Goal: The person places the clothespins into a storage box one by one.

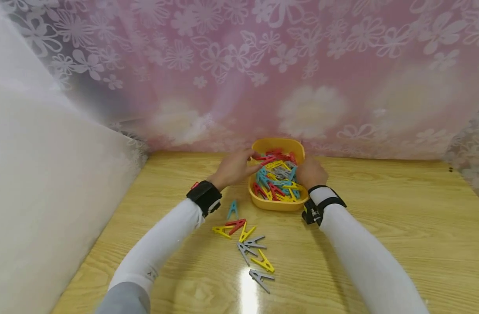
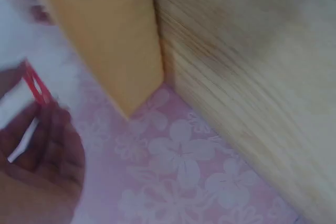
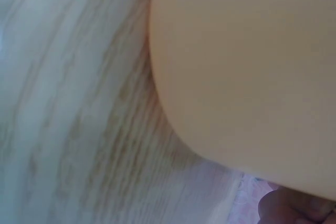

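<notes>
A yellow plastic basket (image 1: 279, 206) holds a heap of red, yellow, blue and grey clothespins. My left hand (image 1: 233, 168) is at its left rim, pinching a red clothespin (image 2: 38, 85) between thumb and fingers. Over the right rim is my right hand (image 1: 311, 172), its fingertips hidden in the head view. Only a bit of that hand (image 3: 294, 205) shows at the lower right of the right wrist view, past the basket's smooth outer wall (image 3: 247, 77). What its fingers hold, if anything, does not show.
Loose clothespins lie on the wooden table (image 1: 380, 209) in front of the basket: a blue one (image 1: 233, 209), a red one (image 1: 236, 225), several yellow and grey ones. A pink flowered curtain (image 1: 239, 87) hangs directly behind. White cloth (image 1: 47, 152) borders the left side.
</notes>
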`<state>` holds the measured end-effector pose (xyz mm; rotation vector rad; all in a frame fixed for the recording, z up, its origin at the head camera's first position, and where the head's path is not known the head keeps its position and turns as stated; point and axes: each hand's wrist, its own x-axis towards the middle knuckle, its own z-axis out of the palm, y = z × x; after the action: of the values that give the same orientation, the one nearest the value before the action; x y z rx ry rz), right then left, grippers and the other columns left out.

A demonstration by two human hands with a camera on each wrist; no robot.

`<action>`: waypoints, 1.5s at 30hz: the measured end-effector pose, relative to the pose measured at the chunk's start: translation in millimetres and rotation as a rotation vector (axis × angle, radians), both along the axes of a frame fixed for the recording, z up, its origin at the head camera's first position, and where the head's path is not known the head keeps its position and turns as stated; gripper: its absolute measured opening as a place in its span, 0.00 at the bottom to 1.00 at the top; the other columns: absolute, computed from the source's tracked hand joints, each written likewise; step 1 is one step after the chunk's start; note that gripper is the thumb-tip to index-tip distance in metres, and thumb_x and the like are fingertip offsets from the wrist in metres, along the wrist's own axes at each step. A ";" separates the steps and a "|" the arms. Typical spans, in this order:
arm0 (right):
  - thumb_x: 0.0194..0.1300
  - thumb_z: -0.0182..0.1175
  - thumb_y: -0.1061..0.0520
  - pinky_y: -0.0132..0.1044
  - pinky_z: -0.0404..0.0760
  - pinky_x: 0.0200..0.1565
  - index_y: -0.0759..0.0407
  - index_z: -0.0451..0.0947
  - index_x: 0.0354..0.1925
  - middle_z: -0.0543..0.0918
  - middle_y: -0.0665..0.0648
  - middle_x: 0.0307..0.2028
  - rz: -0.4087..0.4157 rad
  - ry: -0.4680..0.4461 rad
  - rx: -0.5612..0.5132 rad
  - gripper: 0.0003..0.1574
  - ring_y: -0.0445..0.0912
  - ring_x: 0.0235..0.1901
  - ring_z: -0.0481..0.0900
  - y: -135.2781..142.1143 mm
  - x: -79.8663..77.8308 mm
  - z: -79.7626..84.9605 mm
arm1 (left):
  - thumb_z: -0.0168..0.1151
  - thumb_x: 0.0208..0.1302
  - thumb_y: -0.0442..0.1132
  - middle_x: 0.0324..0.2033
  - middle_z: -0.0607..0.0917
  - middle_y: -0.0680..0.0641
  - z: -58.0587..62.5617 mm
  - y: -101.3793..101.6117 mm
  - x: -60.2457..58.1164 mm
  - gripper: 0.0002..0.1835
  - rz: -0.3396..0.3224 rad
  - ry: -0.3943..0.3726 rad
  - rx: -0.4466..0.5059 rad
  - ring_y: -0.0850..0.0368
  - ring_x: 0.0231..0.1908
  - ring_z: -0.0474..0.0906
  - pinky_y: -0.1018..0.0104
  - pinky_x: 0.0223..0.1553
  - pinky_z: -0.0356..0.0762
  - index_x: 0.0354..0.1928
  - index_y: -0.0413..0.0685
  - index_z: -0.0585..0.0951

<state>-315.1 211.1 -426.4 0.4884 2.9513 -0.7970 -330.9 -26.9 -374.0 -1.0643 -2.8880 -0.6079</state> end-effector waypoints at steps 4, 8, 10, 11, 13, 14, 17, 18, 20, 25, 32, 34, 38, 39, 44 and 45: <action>0.65 0.50 0.61 0.55 0.78 0.37 0.68 0.71 0.49 0.80 0.65 0.40 0.007 0.012 -0.003 0.16 0.58 0.37 0.79 -3.2 -1.4 3.0 | 0.57 0.68 0.52 0.62 0.71 0.42 -6.3 13.0 -15.1 0.25 0.028 0.134 -0.111 0.48 0.61 0.67 0.56 0.58 0.67 0.61 0.44 0.74; 0.66 0.50 0.60 0.55 0.79 0.38 0.69 0.70 0.51 0.80 0.66 0.41 0.016 -0.002 0.000 0.18 0.58 0.38 0.79 -4.0 -2.8 4.6 | 0.58 0.68 0.49 0.59 0.74 0.42 -9.6 12.4 -16.7 0.22 0.023 0.105 -0.091 0.46 0.62 0.66 0.54 0.62 0.60 0.59 0.46 0.75; 0.66 0.50 0.60 0.55 0.79 0.38 0.70 0.70 0.51 0.80 0.65 0.41 0.018 -0.002 0.008 0.18 0.57 0.37 0.79 -2.8 -2.5 4.6 | 0.57 0.69 0.48 0.58 0.75 0.43 -10.5 9.6 -14.4 0.21 0.010 0.084 -0.077 0.46 0.61 0.67 0.55 0.61 0.61 0.59 0.46 0.75; 0.66 0.50 0.60 0.54 0.79 0.37 0.70 0.70 0.50 0.80 0.65 0.40 0.020 0.000 0.013 0.17 0.57 0.36 0.79 -1.8 -2.5 4.3 | 0.57 0.69 0.48 0.57 0.76 0.43 -10.7 7.9 -12.8 0.21 0.002 0.074 -0.069 0.46 0.60 0.68 0.55 0.61 0.62 0.59 0.46 0.75; 0.65 0.51 0.61 0.54 0.80 0.36 0.70 0.70 0.50 0.80 0.65 0.39 0.019 0.006 0.018 0.17 0.57 0.35 0.79 0.4 -2.2 3.3 | 0.55 0.70 0.47 0.57 0.76 0.44 -11.6 4.3 -10.2 0.21 -0.012 0.054 -0.051 0.47 0.59 0.68 0.57 0.59 0.63 0.59 0.45 0.75; 0.65 0.51 0.61 0.54 0.80 0.36 0.70 0.70 0.49 0.80 0.65 0.39 0.017 0.006 0.019 0.17 0.57 0.34 0.79 1.4 -2.0 2.7 | 0.55 0.70 0.47 0.57 0.76 0.44 -12.2 2.4 -9.0 0.21 -0.016 0.050 -0.043 0.48 0.58 0.69 0.57 0.58 0.64 0.59 0.44 0.75; 0.64 0.51 0.61 0.53 0.79 0.36 0.70 0.69 0.50 0.79 0.65 0.39 0.018 -0.001 0.010 0.17 0.57 0.35 0.78 3.5 -1.0 0.4 | 0.54 0.70 0.46 0.55 0.76 0.45 -15.1 -3.4 -4.4 0.19 -0.028 0.040 -0.006 0.49 0.57 0.70 0.58 0.56 0.66 0.57 0.42 0.77; 0.64 0.51 0.61 0.54 0.79 0.36 0.70 0.69 0.50 0.79 0.65 0.40 0.016 -0.007 0.006 0.18 0.57 0.35 0.78 3.7 -0.5 0.1 | 0.54 0.70 0.45 0.55 0.77 0.45 -15.9 -5.2 -1.4 0.18 -0.028 0.032 0.007 0.49 0.57 0.69 0.58 0.56 0.65 0.56 0.43 0.77; 0.64 0.51 0.61 0.54 0.79 0.38 0.70 0.68 0.52 0.79 0.66 0.41 0.012 -0.016 0.000 0.19 0.57 0.36 0.78 3.7 0.3 -0.6 | 0.55 0.70 0.44 0.54 0.78 0.45 -17.4 -8.7 6.9 0.17 -0.040 0.023 0.039 0.49 0.56 0.70 0.58 0.56 0.66 0.54 0.42 0.78; 0.63 0.52 0.62 0.56 0.78 0.41 0.70 0.66 0.56 0.78 0.67 0.44 0.011 -0.018 -0.012 0.23 0.59 0.40 0.78 1.9 1.6 0.1 | 0.57 0.69 0.43 0.45 0.80 0.49 -17.4 -17.0 39.3 0.12 -0.114 0.054 0.084 0.53 0.49 0.73 0.62 0.50 0.70 0.47 0.45 0.82; 0.62 0.51 0.61 0.58 0.77 0.42 0.70 0.65 0.56 0.78 0.68 0.45 0.020 0.000 -0.020 0.24 0.61 0.41 0.78 0.3 -0.9 -0.6 | 0.60 0.66 0.43 0.39 0.80 0.53 -17.6 -30.5 90.2 0.06 -0.289 0.099 0.090 0.58 0.43 0.74 0.66 0.43 0.71 0.40 0.51 0.81; 0.63 0.51 0.61 0.58 0.77 0.42 0.70 0.65 0.56 0.78 0.68 0.45 0.021 -0.003 -0.019 0.24 0.61 0.41 0.78 -0.1 -1.4 -1.2 | 0.61 0.65 0.44 0.39 0.79 0.54 -18.9 -34.1 103.9 0.08 -0.348 0.105 0.062 0.59 0.41 0.74 0.67 0.43 0.71 0.41 0.50 0.81; 0.63 0.51 0.61 0.59 0.77 0.42 0.70 0.64 0.58 0.78 0.69 0.46 0.024 -0.010 -0.023 0.26 0.61 0.41 0.78 -0.2 -1.8 -2.0 | 0.63 0.63 0.47 0.36 0.78 0.55 -21.5 -37.5 126.9 0.11 -0.460 0.117 0.018 0.62 0.38 0.72 0.70 0.42 0.69 0.42 0.51 0.82; 0.64 0.50 0.61 0.58 0.77 0.42 0.70 0.63 0.59 0.78 0.69 0.46 0.023 -0.012 -0.022 0.26 0.61 0.41 0.78 0.1 -2.0 -2.3 | 0.64 0.62 0.48 0.36 0.78 0.56 -22.0 -37.3 131.6 0.11 -0.486 0.116 0.008 0.63 0.37 0.72 0.71 0.42 0.68 0.42 0.51 0.82; 0.63 0.51 0.61 0.58 0.77 0.41 0.70 0.63 0.60 0.78 0.69 0.46 0.023 -0.012 -0.016 0.27 0.61 0.41 0.78 -0.5 -1.4 -1.9 | 0.62 0.63 0.53 0.38 0.78 0.59 -26.2 -35.1 151.1 0.14 -0.570 0.080 -0.077 0.66 0.40 0.70 0.74 0.44 0.67 0.44 0.55 0.82; 0.64 0.51 0.61 0.58 0.77 0.42 0.70 0.62 0.60 0.78 0.69 0.46 0.026 -0.012 -0.016 0.27 0.61 0.41 0.78 -0.6 -1.1 -1.8 | 0.62 0.63 0.54 0.38 0.78 0.59 -27.7 -34.5 153.9 0.14 -0.578 0.071 -0.096 0.66 0.41 0.70 0.75 0.44 0.66 0.44 0.55 0.82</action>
<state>-316.2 210.5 -428.1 0.4519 2.9317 -0.8111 -177.0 -61.4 -401.6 -1.9100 -2.5526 -0.4206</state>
